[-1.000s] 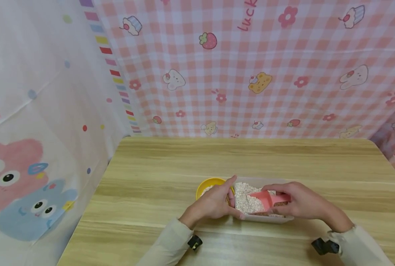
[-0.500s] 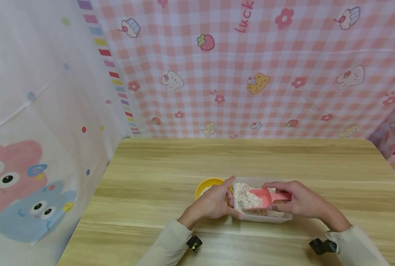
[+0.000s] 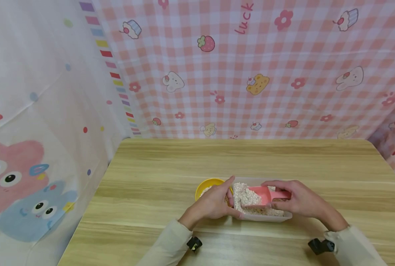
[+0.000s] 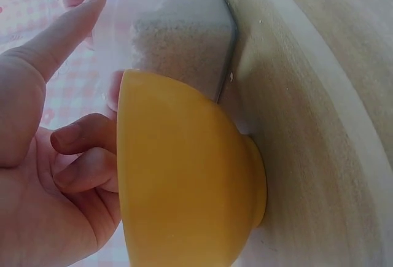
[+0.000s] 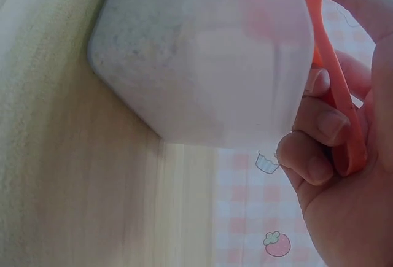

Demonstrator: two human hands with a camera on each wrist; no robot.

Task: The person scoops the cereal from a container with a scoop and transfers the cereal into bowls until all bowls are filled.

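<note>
In the head view, my right hand (image 3: 300, 199) grips the handle of a pink scoop (image 3: 262, 195) in a translucent plastic container (image 3: 267, 218) of oat flakes (image 3: 240, 192). The scoop carries a heap of pale flakes. The right wrist view shows fingers (image 5: 319, 119) curled round its looped handle (image 5: 344, 89). My left hand (image 3: 214, 201) holds the container's left end, its thumb at the front corner. Several of its other fingers (image 4: 86, 169) are curled beside the rim of a yellow bowl (image 4: 178, 175). Flakes show in the bowl, partly hidden by that hand.
Bowl and container stand side by side on a wood-grain table (image 3: 171, 162). A pink checked cloth (image 3: 237, 74) hangs behind its far edge, and a white printed cloth (image 3: 51, 111) hangs at the left. A few loose crumbs lie near the container.
The scoop has come up out of the flakes and levelled, with a heap now in it. My left hand stays at the container's end. The head view has shifted slightly.
</note>
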